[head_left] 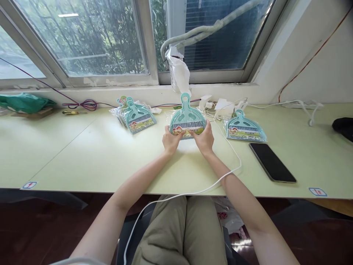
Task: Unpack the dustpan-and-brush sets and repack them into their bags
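Note:
Between my two hands is a teal dustpan-and-brush set [187, 116] in clear plastic wrap, its looped handle pointing away from me. My left hand [171, 141] grips its lower left corner, and my right hand [203, 139] grips the lower right. Both thumbs press on the printed label along the front edge, while the other fingers are mostly hidden around the sides. To the left lies a pile of similar wrapped dustpan sets [139, 116], overlapping one another. On the right, beyond my right hand, another wrapped teal dustpan set [245, 127] rests on the table.
A black phone [272, 162] lies right on the pale table [82, 158]. A white cable [193, 193] loops across the table and over my right forearm. White adapters [224, 107], a cable bundle [89, 105] and a green bag [26, 103] sit along the window wall.

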Demonstrator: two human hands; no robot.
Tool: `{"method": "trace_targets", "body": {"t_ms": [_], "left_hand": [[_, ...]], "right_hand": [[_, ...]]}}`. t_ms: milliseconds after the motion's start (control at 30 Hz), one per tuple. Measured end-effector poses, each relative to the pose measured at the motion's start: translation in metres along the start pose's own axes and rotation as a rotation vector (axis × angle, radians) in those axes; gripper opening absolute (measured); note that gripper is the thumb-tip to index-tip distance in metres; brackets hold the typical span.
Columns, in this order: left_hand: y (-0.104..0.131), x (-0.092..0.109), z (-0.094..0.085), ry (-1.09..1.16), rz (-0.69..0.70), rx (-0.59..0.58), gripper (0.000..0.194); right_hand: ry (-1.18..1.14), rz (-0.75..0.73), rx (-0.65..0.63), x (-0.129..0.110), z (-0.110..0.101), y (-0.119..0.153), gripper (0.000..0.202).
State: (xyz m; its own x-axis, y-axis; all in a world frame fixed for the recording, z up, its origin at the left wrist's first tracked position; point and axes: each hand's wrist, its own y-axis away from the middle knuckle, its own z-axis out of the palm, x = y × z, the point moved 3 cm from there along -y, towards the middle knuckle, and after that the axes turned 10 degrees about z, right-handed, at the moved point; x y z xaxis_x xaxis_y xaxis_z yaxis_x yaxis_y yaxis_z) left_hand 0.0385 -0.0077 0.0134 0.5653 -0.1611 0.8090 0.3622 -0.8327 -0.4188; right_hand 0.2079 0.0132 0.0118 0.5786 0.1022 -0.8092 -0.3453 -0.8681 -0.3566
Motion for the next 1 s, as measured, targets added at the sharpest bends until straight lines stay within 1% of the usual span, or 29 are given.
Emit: {"method": "trace_targets", "body": {"t_ms": [200,333,433,533,600,667,800,933,1000], "left_hand": [[-0.007,-0.004,0.001,0.129,-0.025,-0.03,0.053],[-0.012,-0.01,0.0,0.122,-0.003,-0.04,0.047],[-0.016,-0.016,0.0,0.125,0.04,-0.024,0.037],[-0.022,-0.022,0.001,0.19,0.104,-0.023,0.028],[-0.027,-0.025,0.001,0.214,0.151,-0.039,0.026],[-0.031,-0.027,0.001,0.218,0.165,-0.095,0.026],[-0.036,-0.031,0.004,0.288,0.142,-0.286,0.028],[-0.036,-0.033,0.006,0.386,0.113,-0.447,0.036],[-0.035,-0.035,0.008,0.423,0.098,-0.501,0.04]], "right_hand": [[-0.028,-0.032,-0.031,0.004,0.0,-0.006,0.068],[-0.104,-0.046,-0.058,0.01,0.0,-0.014,0.061],[-0.205,0.015,-0.112,0.016,0.001,-0.018,0.058],[-0.327,0.109,-0.177,0.022,0.002,-0.022,0.058],[-0.38,0.14,-0.18,0.025,0.001,-0.026,0.059],[-0.409,0.138,-0.16,0.028,-0.002,-0.031,0.059],[-0.412,0.14,-0.135,0.039,-0.008,-0.04,0.057],[-0.397,0.155,-0.12,0.05,-0.01,-0.044,0.055],[-0.399,0.155,-0.117,0.052,-0.009,-0.044,0.055]]}}
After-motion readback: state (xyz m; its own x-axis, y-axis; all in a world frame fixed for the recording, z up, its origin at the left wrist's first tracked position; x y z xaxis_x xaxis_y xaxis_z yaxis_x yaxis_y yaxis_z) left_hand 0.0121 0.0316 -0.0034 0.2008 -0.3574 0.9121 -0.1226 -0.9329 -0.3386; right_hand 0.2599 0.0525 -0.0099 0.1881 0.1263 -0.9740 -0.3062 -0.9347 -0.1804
